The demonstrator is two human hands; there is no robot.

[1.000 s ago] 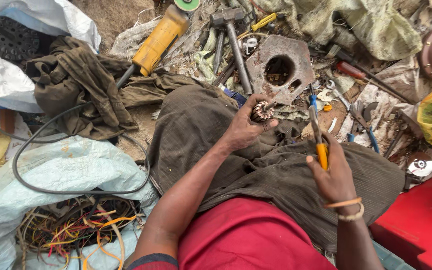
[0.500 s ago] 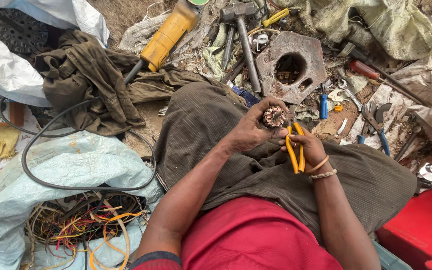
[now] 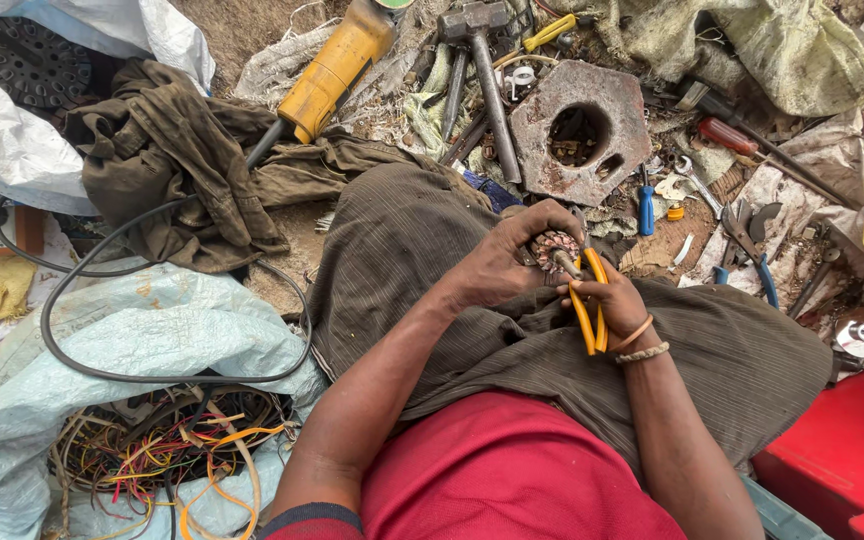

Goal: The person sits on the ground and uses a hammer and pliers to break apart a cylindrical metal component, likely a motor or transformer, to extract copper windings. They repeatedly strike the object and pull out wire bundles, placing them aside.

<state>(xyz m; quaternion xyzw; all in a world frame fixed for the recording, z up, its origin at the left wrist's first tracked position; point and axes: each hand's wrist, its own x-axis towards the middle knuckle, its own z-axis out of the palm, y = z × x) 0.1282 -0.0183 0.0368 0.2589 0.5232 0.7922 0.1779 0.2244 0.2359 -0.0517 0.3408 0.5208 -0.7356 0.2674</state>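
Pliers point(image 3: 586, 300) with yellow handles sit gripped in the right hand point(image 3: 614, 305), nose pointing up-left into the small copper-wound motor core point(image 3: 552, 248) that the left hand point(image 3: 502, 262) cups tight over the lap, just left of it.

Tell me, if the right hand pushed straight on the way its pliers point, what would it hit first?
Probably the small wound coil that the left hand holds; the pliers' tips held by the right hand already seem to touch it.

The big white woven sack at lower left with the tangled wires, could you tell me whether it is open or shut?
Open: the white woven sack's mouth gapes, showing tangled coloured wires inside.
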